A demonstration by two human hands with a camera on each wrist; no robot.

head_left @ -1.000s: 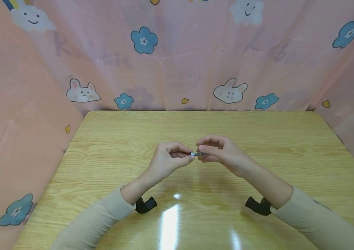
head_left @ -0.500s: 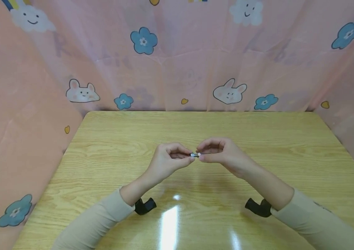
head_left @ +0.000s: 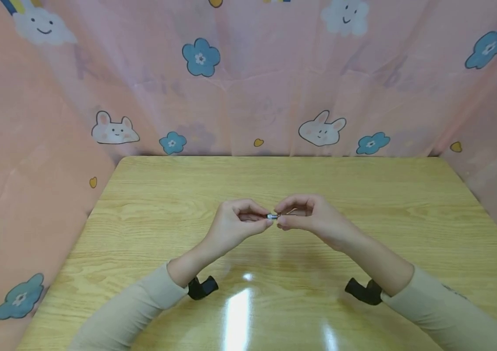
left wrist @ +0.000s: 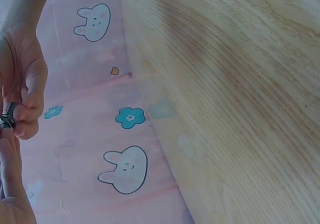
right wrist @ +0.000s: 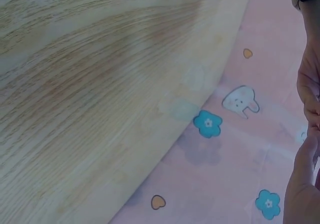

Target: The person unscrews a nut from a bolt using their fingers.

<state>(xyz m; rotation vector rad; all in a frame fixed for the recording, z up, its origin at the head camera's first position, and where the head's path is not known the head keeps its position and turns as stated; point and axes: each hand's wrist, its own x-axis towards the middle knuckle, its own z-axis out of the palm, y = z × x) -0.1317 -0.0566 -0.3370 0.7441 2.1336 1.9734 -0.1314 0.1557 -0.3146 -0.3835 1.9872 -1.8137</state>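
Pink cloth [head_left: 248,92] printed with rabbits [head_left: 321,129] and flowers [head_left: 201,66] hangs behind a wood-grain table [head_left: 174,178] bearing white glare [head_left: 237,317]

My little shiny silver bolt [head_left: 274,217] lies sideways in the air, pinched by my left hand [head_left: 235,222] and my right hand [head_left: 319,220].
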